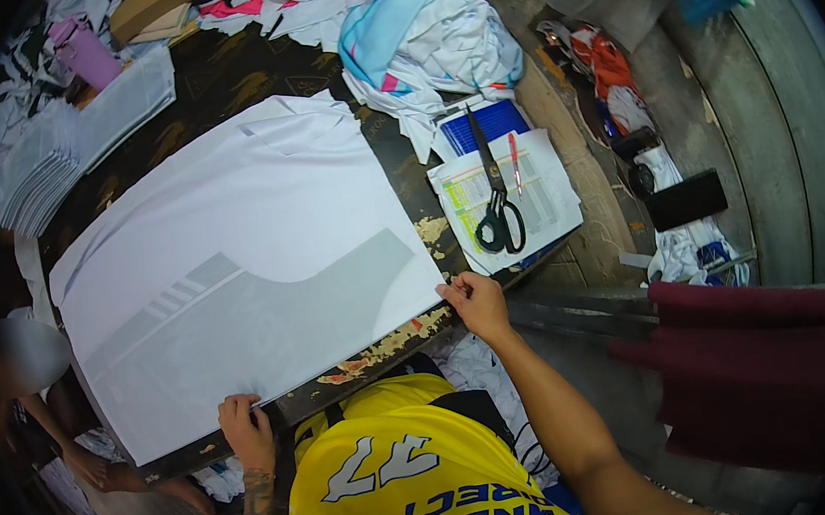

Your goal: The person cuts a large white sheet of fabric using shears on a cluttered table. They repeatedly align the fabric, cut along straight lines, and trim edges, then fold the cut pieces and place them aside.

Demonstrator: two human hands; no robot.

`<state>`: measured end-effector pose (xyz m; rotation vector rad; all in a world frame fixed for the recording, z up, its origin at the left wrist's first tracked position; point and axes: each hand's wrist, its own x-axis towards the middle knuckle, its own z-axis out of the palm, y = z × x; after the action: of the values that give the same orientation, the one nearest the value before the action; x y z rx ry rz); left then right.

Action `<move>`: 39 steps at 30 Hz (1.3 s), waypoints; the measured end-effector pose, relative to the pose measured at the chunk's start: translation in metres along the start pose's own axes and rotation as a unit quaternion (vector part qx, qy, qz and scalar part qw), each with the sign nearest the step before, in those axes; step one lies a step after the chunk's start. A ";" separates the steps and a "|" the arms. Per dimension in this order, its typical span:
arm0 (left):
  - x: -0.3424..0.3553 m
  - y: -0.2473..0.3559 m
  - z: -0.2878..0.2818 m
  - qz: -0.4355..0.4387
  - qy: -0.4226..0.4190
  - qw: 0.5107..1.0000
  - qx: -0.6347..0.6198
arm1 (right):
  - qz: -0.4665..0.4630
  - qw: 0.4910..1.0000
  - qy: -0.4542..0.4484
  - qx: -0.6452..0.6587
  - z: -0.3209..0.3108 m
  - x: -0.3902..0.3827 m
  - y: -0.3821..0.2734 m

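Note:
A large white sheet lies spread across the dark tabletop, with a grey printed garment-panel shape along its near half. At the sheet's near right corner, my right hand pinches the edge between thumb and fingers. My left hand is at the near edge, left of the middle, its fingers curled over the sheet's border. Whether those fingers grip the sheet or only press on it is partly hidden. Black-handled scissors rest on printed papers to the right, beside a red pen.
A heap of white and light-blue cloth sits at the far right of the table. Stacked grey-white sheets and a purple tumbler stand far left. A person's arm shows at left. Dark red cloth hangs at right.

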<state>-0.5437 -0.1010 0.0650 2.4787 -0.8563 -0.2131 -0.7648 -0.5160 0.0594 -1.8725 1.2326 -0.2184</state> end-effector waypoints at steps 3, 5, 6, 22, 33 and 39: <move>-0.002 0.000 0.003 -0.015 0.004 1.000 -0.008 | -0.006 0.999 0.009 -0.040 0.004 0.002 -0.001; 0.001 0.005 -0.001 -0.042 -0.005 0.999 -0.011 | -0.013 0.999 -0.004 -0.042 0.001 -0.001 -0.010; 0.004 0.011 -0.002 -0.040 -0.009 0.999 0.019 | -0.017 0.999 0.003 -0.048 -0.002 -0.002 -0.015; 0.129 0.209 0.089 0.247 -0.232 0.940 -0.046 | 0.047 0.997 -0.022 -0.060 -0.129 0.080 -0.014; 0.134 0.179 0.108 0.321 -0.202 0.922 -0.085 | 0.259 0.908 -0.325 0.061 -0.103 -0.205 0.048; 0.140 0.180 0.095 0.373 -0.204 0.903 -0.063 | 0.073 0.951 -0.280 0.113 -0.015 -0.149 0.032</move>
<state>-0.5583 -0.3469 0.0769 1.8329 -1.8261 -0.4972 -0.8685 -0.4072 0.0894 -1.4908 0.9003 0.2338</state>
